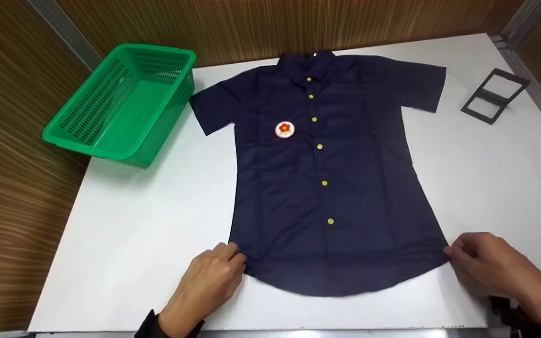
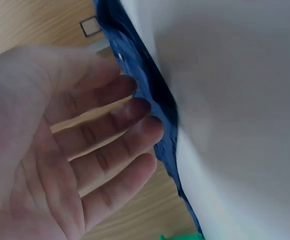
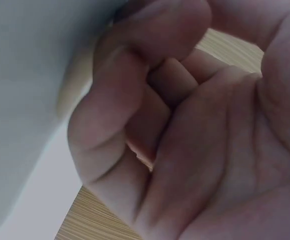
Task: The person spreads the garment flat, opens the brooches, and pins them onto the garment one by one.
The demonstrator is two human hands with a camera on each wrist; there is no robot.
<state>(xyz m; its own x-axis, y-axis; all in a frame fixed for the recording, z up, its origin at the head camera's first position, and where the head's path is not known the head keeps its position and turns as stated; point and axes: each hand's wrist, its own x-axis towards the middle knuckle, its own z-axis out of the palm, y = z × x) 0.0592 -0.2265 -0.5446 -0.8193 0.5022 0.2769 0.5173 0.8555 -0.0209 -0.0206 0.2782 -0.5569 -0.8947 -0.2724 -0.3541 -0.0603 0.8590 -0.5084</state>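
A navy short-sleeved shirt (image 1: 280, 188) lies spread face up, its collar at the far side and its curved hem toward me. Yellow buttons run down its front, and a round flower badge (image 1: 284, 129) sits on the chest. At the hem's left corner is my left hand (image 1: 214, 272), its fingertips touching the cloth; the left wrist view shows the fingers fairly straight along the shirt's blue edge (image 2: 159, 105). My right hand (image 1: 491, 260) pinches the hem's right corner between thumb and forefinger. In the right wrist view, its curled fingers (image 3: 105, 105) block sight of the cloth.
A green perforated basket (image 1: 158, 126) stands at the table's back left, beside the shirt's sleeve. Toward the back right is a black folding frame (image 1: 493, 97). Wood-patterned walls (image 1: 251, 28) border the white table (image 1: 158, 225) at the back and sides.
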